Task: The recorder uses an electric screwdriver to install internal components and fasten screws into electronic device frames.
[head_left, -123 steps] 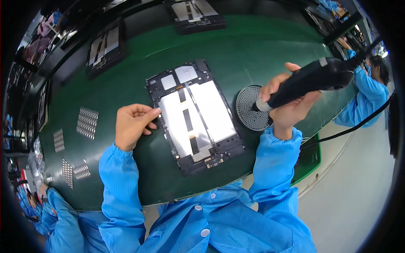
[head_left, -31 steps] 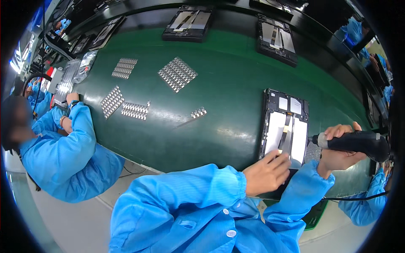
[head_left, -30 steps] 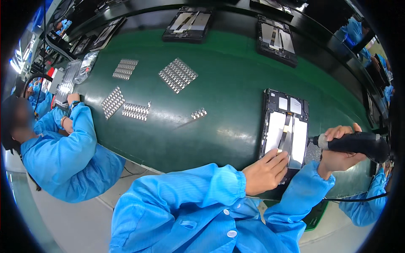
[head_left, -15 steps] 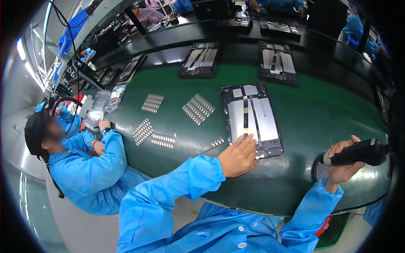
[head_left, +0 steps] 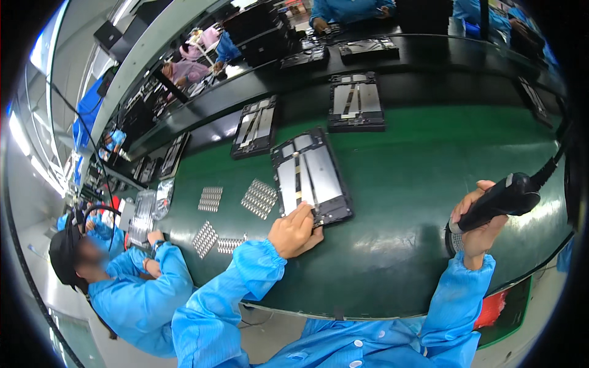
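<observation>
An opened tablet (head_left: pixel 320 172) with silver battery cells, black edges and ribbon cables lies at a slant before me, possibly lifted a little. My left hand (head_left: pixel 293 233) holds its near edge, fingertips on top and thumb below. My right hand (head_left: pixel 477 238) is closed round a black corded hand tool (head_left: pixel 498 205) with a metallic end that points left. Beside that end, a round mesh piece (head_left: pixel 455 242) shows partly behind the hand. Left of the tablet are sheets of small metallic parts (head_left: pixel 259 198), one partly covered by my left sleeve.
More opened tablets (head_left: pixel 357 101) stand along the far side of the green table (head_left: pixel 417 159). At the left a person in blue (head_left: pixel 138 288) sits with both arms on the table, near clear plastic trays (head_left: pixel 142 214). A dark raised shelf (head_left: pixel 423 58) runs across the back.
My left hand has shifted the tablet leftward, closer to the sheets of parts. A small strip of parts near that hand is now out of sight. The right hand still grips the black tool.
</observation>
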`<state>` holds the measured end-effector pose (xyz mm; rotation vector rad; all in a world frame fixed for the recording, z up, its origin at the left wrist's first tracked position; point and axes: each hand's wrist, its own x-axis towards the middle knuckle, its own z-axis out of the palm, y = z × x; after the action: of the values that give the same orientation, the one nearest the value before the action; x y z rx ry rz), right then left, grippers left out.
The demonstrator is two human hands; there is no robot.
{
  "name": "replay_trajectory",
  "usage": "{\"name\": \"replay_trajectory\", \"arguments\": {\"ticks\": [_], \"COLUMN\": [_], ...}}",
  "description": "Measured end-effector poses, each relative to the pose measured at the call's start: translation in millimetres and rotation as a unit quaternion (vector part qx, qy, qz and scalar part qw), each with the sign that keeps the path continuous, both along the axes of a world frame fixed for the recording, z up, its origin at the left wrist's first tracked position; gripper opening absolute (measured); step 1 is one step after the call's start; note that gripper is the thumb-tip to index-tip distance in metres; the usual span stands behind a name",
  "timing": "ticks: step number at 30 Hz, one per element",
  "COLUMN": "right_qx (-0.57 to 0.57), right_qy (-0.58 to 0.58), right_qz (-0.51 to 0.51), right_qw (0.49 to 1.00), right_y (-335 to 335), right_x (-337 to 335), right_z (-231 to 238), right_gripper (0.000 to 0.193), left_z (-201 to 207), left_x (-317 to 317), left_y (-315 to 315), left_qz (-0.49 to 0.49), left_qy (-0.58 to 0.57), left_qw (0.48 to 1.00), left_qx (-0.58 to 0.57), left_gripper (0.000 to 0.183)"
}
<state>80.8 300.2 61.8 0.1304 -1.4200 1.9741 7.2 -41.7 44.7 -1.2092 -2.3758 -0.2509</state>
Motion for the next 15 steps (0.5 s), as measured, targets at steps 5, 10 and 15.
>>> {"name": "replay_trajectory", "arguments": {"ticks": [5, 10, 15], "right_qx": [0.004, -0.015, 0.000], "right_qy": [-0.016, -0.013, -0.016], "right_qz": [-0.003, -0.010, 0.009], "right_qw": [1.000, 1.000, 1.000], "right_y": [-4.9, 0.5, 11.4], "right_x": [-2.1, -1.7, 0.3], "right_z": [4.1, 2.6, -3.3], "right_gripper": [0.085, 0.086, 0.079], "left_z": [3.8, 25.9, 63.1], "left_x": [-16.5, -33.2, -47.0], "left_y": [-3.5, 0.1, -2.3], "left_qz": [0.021, -0.043, -0.081], "left_qy": [0.013, 0.035, 0.017], "left_qw": [1.000, 0.997, 0.983], "left_qx": [-0.010, -0.056, -0.161], "left_gripper": [0.026, 0.022, 0.023]}}
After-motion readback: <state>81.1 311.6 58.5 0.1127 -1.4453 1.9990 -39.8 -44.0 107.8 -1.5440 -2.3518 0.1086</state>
